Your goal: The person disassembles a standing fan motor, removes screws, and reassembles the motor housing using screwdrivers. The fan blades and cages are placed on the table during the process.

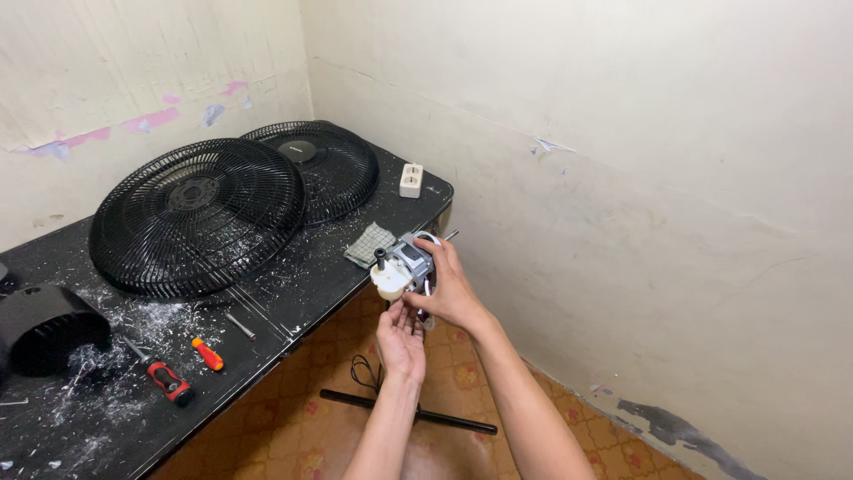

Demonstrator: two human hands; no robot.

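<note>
My right hand [451,289] grips a fan motor [407,263], a metal block with a white plastic housing and a black knob, held in the air just off the edge of the black table [302,293]. A thin shaft sticks out of the motor toward the wall. My left hand [402,338] is cupped palm up right under the motor, its fingertips touching the white part.
Two black fan grilles [200,213] [315,164] lie on the table among white debris. A black fan housing [44,329], two red-handled screwdrivers [169,378] [209,354], a bolt [240,325], a green cloth [369,244] and a white socket strip [410,180] are there too. A black pole [409,412] and cable lie on the tiled floor.
</note>
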